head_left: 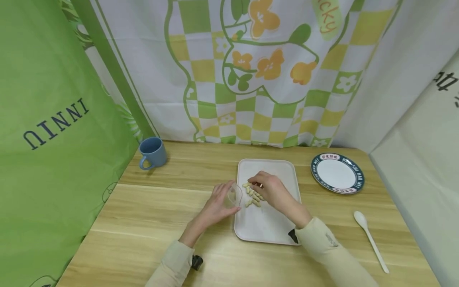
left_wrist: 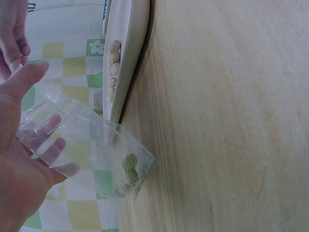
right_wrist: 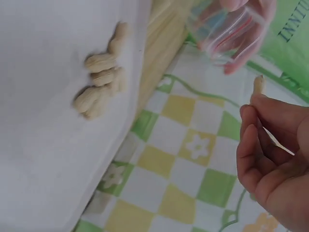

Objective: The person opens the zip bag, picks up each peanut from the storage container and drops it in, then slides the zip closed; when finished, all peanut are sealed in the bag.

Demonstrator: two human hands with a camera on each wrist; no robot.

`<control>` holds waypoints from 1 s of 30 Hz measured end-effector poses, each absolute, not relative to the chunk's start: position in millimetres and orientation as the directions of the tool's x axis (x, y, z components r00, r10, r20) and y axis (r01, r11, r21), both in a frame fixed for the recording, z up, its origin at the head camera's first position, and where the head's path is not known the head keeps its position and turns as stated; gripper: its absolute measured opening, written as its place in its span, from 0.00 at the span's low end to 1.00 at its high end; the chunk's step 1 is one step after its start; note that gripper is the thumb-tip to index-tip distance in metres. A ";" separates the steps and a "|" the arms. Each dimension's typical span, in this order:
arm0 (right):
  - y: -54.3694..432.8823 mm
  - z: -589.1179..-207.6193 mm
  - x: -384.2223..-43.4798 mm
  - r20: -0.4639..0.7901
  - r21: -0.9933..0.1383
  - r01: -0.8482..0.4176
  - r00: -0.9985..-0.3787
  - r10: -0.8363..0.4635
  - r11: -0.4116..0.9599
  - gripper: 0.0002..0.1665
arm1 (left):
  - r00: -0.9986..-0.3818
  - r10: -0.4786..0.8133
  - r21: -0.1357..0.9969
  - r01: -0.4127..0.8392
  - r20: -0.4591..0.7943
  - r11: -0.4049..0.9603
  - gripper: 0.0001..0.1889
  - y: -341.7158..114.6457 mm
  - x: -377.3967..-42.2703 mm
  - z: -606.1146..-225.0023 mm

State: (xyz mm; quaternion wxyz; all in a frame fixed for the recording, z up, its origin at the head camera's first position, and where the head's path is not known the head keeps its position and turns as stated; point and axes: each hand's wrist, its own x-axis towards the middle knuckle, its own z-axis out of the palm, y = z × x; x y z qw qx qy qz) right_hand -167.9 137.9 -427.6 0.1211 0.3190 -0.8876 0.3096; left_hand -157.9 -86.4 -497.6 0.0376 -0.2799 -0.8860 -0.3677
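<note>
My left hand (head_left: 216,205) holds a clear plastic zip bag (left_wrist: 91,145) by its mouth, thumb on one side and fingers on the other. Low in the bag lie peanuts (left_wrist: 129,166). Between the thumb and fingertips of my right hand (head_left: 274,193) is a single peanut (right_wrist: 259,86), pinched by one end and raised beside the bag. A white rectangular tray (head_left: 265,227) carries several unshelled peanuts (right_wrist: 100,64) in a loose cluster. In the head view the right hand partly covers that cluster, and the bag overlaps the tray's left edge.
A blue mug (head_left: 153,152) stands at the back left of the wooden table (head_left: 136,231). To the tray's right is a dark-rimmed white plate (head_left: 337,174), with a white spoon (head_left: 371,241) nearer me. A patterned curtain (head_left: 251,99) hangs behind the table.
</note>
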 end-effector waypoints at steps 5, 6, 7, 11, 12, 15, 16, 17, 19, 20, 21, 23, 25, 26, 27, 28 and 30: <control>125.4 -425.4 -160.1 0.424 -0.332 -0.721 -0.690 -0.586 0.609 0.08 | -0.830 0.478 0.632 0.539 0.286 0.557 0.45 -87.0 -159.4 -497.7; 123.8 -426.4 -159.2 0.423 -0.319 -0.729 -0.682 -0.597 0.606 0.08 | -0.829 0.480 0.631 0.541 0.287 0.556 0.45 -87.0 -159.4 -497.8; 122.5 -427.5 -158.4 0.421 -0.310 -0.732 -0.677 -0.603 0.606 0.07 | -0.829 0.481 0.631 0.541 0.287 0.556 0.45 -86.9 -159.4 -498.0; 117.8 -431.0 -157.4 0.395 -0.304 -0.735 -0.676 -0.622 0.606 0.06 | -0.826 0.481 0.629 0.545 0.293 0.553 0.45 -86.6 -158.8 -499.6; 116.7 -431.1 -157.4 0.383 -0.308 -0.736 -0.676 -0.629 0.603 0.06 | -0.826 0.481 0.631 0.547 0.295 0.551 0.45 -86.4 -158.7 -500.0; 113.7 -430.4 -157.5 0.351 -0.321 -0.737 -0.676 -0.648 0.595 0.06 | -0.822 0.484 0.629 0.552 0.299 0.548 0.45 -86.0 -158.8 -501.0; 113.2 -430.1 -157.7 0.343 -0.327 -0.736 -0.677 -0.651 0.593 0.06 | -0.822 0.486 0.631 0.552 0.298 0.546 0.44 -86.0 -158.7 -500.9; 113.3 -429.7 -158.2 0.334 -0.336 -0.729 -0.684 -0.648 0.597 0.07 | -0.822 0.486 0.631 0.551 0.297 0.546 0.44 -85.8 -158.8 -500.9; 115.4 -429.5 -160.5 0.339 -0.350 -0.718 -0.696 -0.634 0.602 0.07 | -0.822 0.488 0.628 0.551 0.295 0.550 0.44 -85.8 -158.8 -500.4; 117.0 -429.1 -162.1 0.347 -0.360 -0.709 -0.705 -0.618 0.607 0.07 | -0.822 0.488 0.626 0.550 0.293 0.552 0.44 -85.9 -158.7 -500.0; 119.2 -429.2 -164.4 0.359 -0.374 -0.698 -0.716 -0.598 0.611 0.07 | -0.823 0.487 0.624 0.550 0.293 0.554 0.44 -86.1 -158.7 -499.6; 124.9 -429.2 -170.1 0.385 -0.410 -0.668 -0.744 -0.546 0.621 0.07 | -0.823 0.486 0.619 0.551 0.294 0.559 0.44 -86.6 -158.7 -498.8; 131.6 -431.2 -176.6 0.407 -0.444 -0.630 -0.775 -0.483 0.637 0.06 | -0.824 0.483 0.617 0.550 0.294 0.563 0.45 -87.3 -158.4 -498.2; 134.7 -432.6 -179.5 0.404 -0.463 -0.602 -0.797 -0.450 0.650 0.06 | -0.825 0.481 0.618 0.549 0.296 0.562 0.45 -87.4 -158.2 -498.1; 138.4 -435.1 -182.6 0.392 -0.480 -0.574 -0.817 -0.424 0.663 0.06 | -0.826 0.478 0.620 0.548 0.298 0.562 0.45 -87.6 -157.9 -497.9; 142.0 -437.8 -185.1 0.370 -0.492 -0.545 -0.837 -0.403 0.679 0.06 | -0.828 0.476 0.621 0.546 0.297 0.562 0.45 -87.6 -157.4 -497.9; 148.6 -444.3 -188.9 0.302 -0.504 -0.488 -0.872 -0.384 0.713 0.07 | -0.832 0.471 0.620 0.541 0.294 0.568 0.46 -87.5 -156.5 -498.4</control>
